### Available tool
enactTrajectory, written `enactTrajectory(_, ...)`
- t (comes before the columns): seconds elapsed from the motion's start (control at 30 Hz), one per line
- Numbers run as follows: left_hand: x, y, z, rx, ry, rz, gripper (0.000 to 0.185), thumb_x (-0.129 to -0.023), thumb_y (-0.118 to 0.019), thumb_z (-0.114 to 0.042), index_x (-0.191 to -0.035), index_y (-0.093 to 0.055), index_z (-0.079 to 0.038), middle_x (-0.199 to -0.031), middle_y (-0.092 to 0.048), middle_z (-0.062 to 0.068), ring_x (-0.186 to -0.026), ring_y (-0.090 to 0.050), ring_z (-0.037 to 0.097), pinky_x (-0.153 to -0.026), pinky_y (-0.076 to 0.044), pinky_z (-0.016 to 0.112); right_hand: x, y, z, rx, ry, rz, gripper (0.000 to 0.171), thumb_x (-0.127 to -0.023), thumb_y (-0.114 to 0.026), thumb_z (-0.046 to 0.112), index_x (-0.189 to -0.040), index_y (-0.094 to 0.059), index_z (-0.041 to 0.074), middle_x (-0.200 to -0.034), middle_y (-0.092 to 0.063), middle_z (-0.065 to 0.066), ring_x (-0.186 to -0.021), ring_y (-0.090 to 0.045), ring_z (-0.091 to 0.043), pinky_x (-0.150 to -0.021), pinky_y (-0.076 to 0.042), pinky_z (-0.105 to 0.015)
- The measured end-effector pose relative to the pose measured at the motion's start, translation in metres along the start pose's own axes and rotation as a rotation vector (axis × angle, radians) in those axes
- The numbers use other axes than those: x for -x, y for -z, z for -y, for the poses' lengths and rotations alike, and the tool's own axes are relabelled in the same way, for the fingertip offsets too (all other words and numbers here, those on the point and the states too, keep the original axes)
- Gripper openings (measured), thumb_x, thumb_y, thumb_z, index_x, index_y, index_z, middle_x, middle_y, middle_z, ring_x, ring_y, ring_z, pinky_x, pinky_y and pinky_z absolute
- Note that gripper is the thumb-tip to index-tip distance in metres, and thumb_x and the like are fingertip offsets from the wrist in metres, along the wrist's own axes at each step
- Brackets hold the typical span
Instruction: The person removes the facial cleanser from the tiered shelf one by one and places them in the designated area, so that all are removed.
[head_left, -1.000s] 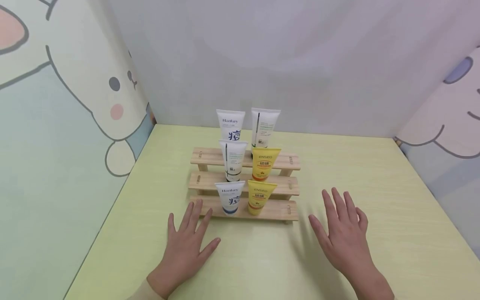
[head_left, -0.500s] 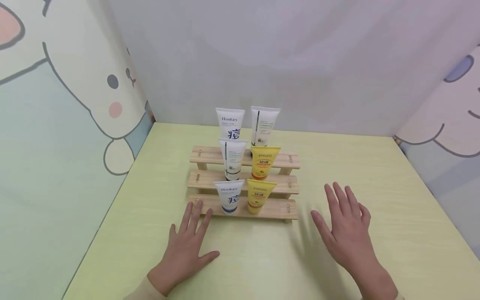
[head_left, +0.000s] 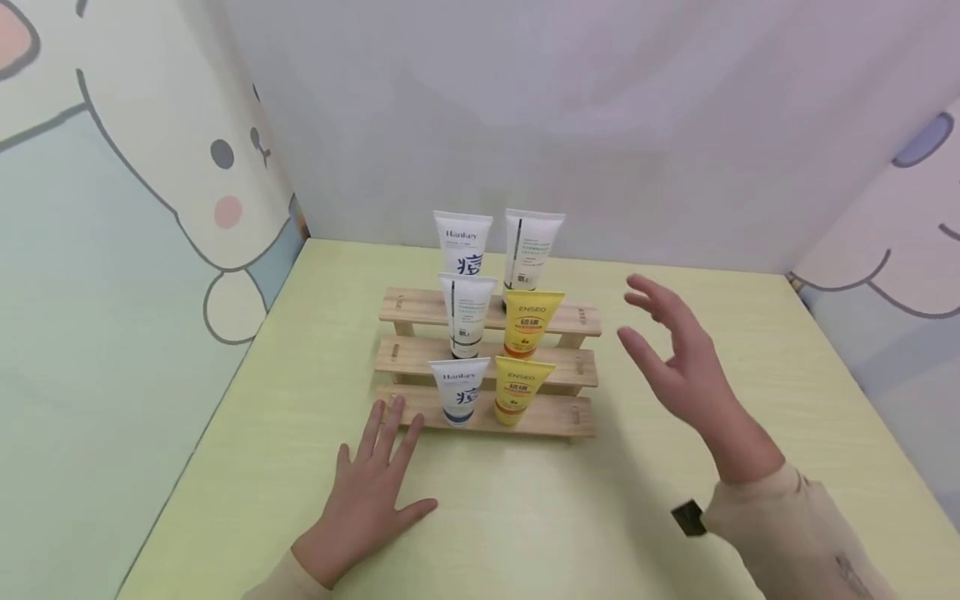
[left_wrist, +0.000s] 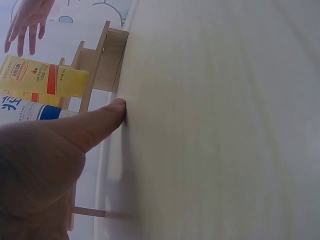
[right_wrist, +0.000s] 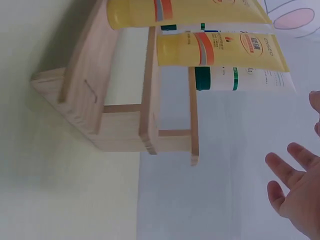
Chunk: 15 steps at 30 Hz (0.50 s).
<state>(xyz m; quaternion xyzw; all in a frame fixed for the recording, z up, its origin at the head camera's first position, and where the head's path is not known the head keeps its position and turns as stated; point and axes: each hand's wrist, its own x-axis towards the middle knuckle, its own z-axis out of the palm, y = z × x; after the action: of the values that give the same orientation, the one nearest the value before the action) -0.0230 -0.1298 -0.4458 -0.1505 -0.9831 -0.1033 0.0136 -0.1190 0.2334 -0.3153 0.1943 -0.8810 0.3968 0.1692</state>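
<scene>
1. Since a second ago, right hand [head_left: 678, 358] is lifting off the table [head_left: 750, 400] and is now hanging in the air just right of the wooden rack [head_left: 487, 358], level with its upper steps. Left hand [head_left: 371, 492] is staying flat on the table, as before.
2. Right hand's fingers are spreading, loosely bent, thumb apart; they are holding nothing and touching nothing. The right wrist view is showing the fingertips [right_wrist: 292, 172] clear of the rack's end.
3. Left hand's fingers are lying straight and slightly fanned, tips reaching the rack's front left corner; the left wrist view is showing the thumb [left_wrist: 107, 115] pressing the tabletop.
4. Six tubes are standing cap-down on the rack: white tube [head_left: 459, 392] and yellow tube [head_left: 521, 390] on the front step, another white tube [head_left: 467, 315] and yellow tube [head_left: 531, 322] on the middle step, two white ones [head_left: 498, 242] at the back.
5. Judgement: nothing is being removed or gripped yet; the reach toward the rack's right side looks only begun, all handling remaining.
</scene>
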Motion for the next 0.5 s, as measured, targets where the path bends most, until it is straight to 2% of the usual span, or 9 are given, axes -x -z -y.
enactTrajectory(0.13, 0.000, 0.000, 0.002, -0.015, -0.004, -0.012, 0.106, -0.074, -0.071, -0.065, -0.156, -0.021, -0.020, -0.166, -0.006, 0.009, -0.152, -0.008, 0.036, -0.092, -0.038, 0.077, -0.039, -0.010, 0.002, -0.066, 0.042, 0.062, 0.062, -0.096, -0.060, 0.009, -0.150, -0.037, 0.028, -0.150, -0.045, 0.001, -0.132, -0.051, -0.016, -0.103, -0.042, -0.049)
enactTrajectory(0.33, 0.000, 0.000, 0.002, -0.012, -0.001, -0.002, 0.107, -0.075, -0.070, -0.066, -0.157, -0.020, -0.020, -0.166, -0.005, 0.009, -0.153, -0.006, 0.036, -0.092, -0.037, 0.077, -0.084, -0.030, 0.007, -0.178, 0.104, 0.115, 0.063, -0.097, -0.058, 0.010, -0.151, -0.034, 0.029, -0.153, -0.042, 0.000, -0.132, -0.053, -0.026, -0.112, -0.038, -0.047)
enactTrajectory(0.5, 0.000, 0.002, 0.000, 0.001, 0.006, 0.009, 0.107, -0.075, -0.072, -0.064, -0.157, -0.020, -0.020, -0.166, -0.005, 0.009, -0.152, -0.007, 0.036, -0.093, -0.036, 0.078, -0.102, -0.039, 0.011, -0.203, 0.087, 0.132, 0.059, -0.098, -0.058, 0.014, -0.150, -0.035, 0.031, -0.154, -0.040, 0.002, -0.131, -0.054, -0.027, -0.112, -0.038, -0.050)
